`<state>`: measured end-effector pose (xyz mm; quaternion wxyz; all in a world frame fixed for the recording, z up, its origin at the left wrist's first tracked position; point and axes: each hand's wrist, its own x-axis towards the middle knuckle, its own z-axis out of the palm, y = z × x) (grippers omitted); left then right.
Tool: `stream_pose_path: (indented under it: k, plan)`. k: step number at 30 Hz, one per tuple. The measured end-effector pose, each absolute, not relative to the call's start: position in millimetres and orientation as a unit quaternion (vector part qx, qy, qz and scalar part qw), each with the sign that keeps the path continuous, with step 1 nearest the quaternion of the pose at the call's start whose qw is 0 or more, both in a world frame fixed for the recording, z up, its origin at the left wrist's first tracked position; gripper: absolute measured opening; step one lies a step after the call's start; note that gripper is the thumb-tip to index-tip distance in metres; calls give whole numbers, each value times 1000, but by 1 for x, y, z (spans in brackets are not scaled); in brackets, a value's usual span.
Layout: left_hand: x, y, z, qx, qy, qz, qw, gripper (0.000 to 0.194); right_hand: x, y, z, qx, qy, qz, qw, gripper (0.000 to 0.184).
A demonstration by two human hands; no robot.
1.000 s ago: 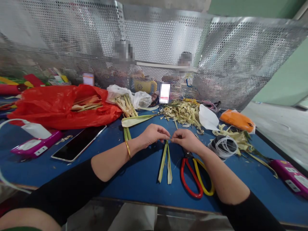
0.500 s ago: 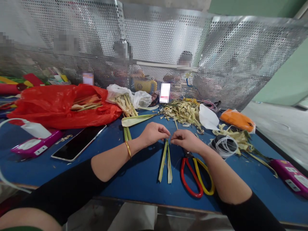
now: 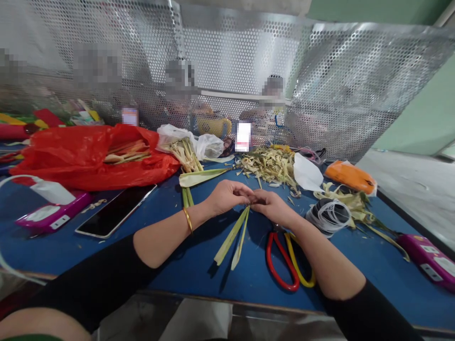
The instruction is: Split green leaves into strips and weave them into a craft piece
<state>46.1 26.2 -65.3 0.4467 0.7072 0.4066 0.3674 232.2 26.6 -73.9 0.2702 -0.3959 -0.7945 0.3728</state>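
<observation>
My left hand and my right hand meet over the middle of the blue table, fingertips touching. Both are closed in a pinch at the top end of two pale green corn husk strips. The strips hang from the fingers, spread apart and slanting down to the left; the gripped end is mostly hidden. Just below my right hand lie scissors with one red and one yellow handle, their blades under the hand. Beyond my left wrist lies a wider husk piece.
A red plastic bag with husks lies left, behind a phone and a purple power strip. Husk scraps are heaped behind my hands. Right are a wire coil, an orange packet and another power strip. A perforated metal screen closes the back.
My right hand has moved left until its fingertips meet those of the left. The husk strips have swung from nearly upright to a slant, their lower ends further left.
</observation>
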Motion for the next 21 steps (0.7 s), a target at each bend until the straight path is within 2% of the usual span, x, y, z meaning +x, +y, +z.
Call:
stream_pose_path:
  k: [11,18,21]
  plan:
    - [45,24,-67,789,485,312,213,30,229,24,-68,-448,-781,340,271,14]
    - [47,19,-71,786,499,320,176,20,226,23,-70,-453,-779,316,297,12]
    - [47,18,-71,783,506,324,159,19,224,23,-74,-481,-735,348,327,13]
